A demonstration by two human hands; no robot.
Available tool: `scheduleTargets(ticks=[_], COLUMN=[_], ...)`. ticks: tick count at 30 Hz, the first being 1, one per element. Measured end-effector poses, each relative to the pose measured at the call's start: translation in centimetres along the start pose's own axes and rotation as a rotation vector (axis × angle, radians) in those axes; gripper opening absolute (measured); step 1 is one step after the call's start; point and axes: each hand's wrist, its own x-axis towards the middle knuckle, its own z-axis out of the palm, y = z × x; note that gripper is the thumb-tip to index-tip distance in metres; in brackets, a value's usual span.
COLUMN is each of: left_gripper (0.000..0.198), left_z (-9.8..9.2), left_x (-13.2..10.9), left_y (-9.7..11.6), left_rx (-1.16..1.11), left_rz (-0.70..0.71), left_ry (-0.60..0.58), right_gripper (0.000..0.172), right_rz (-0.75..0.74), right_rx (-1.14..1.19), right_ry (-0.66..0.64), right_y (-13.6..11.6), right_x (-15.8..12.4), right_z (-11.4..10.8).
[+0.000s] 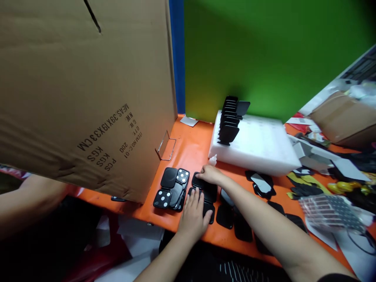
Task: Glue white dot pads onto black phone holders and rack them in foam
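My left hand (190, 219) lies with fingers spread over black rounded-square pieces (208, 213) on the orange table. Just beyond it my right hand (210, 174) is closed, its curled fingertips at the edge of a black square piece (197, 180). Whatever sits inside those fingers is hidden. Behind the right hand's knuckles is a small white object (213, 159), too small to make out. Left of my hands is a pile of black pieces (169, 178), some bearing white dots like dice faces. More plain black pieces (225, 216) lie under and beside my right forearm.
A big cardboard box (88, 78) stands at left, with another person's arm (38, 197) beyond it. A white foam block (258, 141) carries a row of upright black pieces (229, 119) before a green panel (258, 51). A wire stand (167, 147) is near the box; clutter and bagged pieces (331, 213) lie right.
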Motion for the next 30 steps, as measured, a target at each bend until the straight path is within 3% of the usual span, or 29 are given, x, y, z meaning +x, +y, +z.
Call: scheduleTargets(ticks=[4,6,10,13,15,17,20,21,23,26,30], left_gripper=[0.052,0.051,0.064,0.053,0.039,0.029,0.024,0.023,0.026,0.037,0.06], left_z=[-0.6,-1.1,-1.9,-2.9,-4.2,-6.0,-9.1,-9.8,-10.6,-9.7,-6.2], left_x=[-0.4,-0.5,-0.1,0.6,1.1,1.8,3.5,4.4,6.1,8.1,9.4], left_y=[-0.2,-0.1,0.8,2.0,2.8,3.5,4.3,4.4,4.4,3.7,2.6], left_rx=[-0.121,-0.211,-0.563,-0.985,-1.052,-0.9,-0.63,-0.593,-0.533,-0.33,-0.137], left_rz=[0.068,0.046,-0.238,-0.365,-0.339,-0.211,0.076,0.117,0.072,-0.13,-0.258], left_ry=[0.065,0.167,0.427,0.308,0.158,0.042,-0.013,0.003,0.026,-0.082,-0.268], right_gripper=[0.018,0.015,0.023,0.028,0.027,0.032,0.031,0.027,0.021,0.021,0.032], right_rz=[-0.053,-0.087,-0.096,-0.062,-0.052,-0.126,-0.383,-0.438,-0.435,-0.235,-0.044], right_rx=[0.159,0.251,0.642,0.759,0.581,0.318,0.092,0.074,0.101,0.269,0.447], right_ry=[0.005,0.03,0.147,0.181,0.327,0.483,0.437,0.403,0.435,0.626,0.804], right_y=[0.4,1.1,3.6,5.1,5.1,4.1,1.8,1.3,1.2,3.4,7.9], right_x=[-2.4,-4.4,-9.2,-12.9,-15.1,-16.8,-18.1,-18.2,-18.0,-17.3,-14.7], right_z=[-1.5,-2.2,-2.8,-2.4,-2.2,-2.5,-3.9,-4.7,-6.3,-9.2,-13.7])
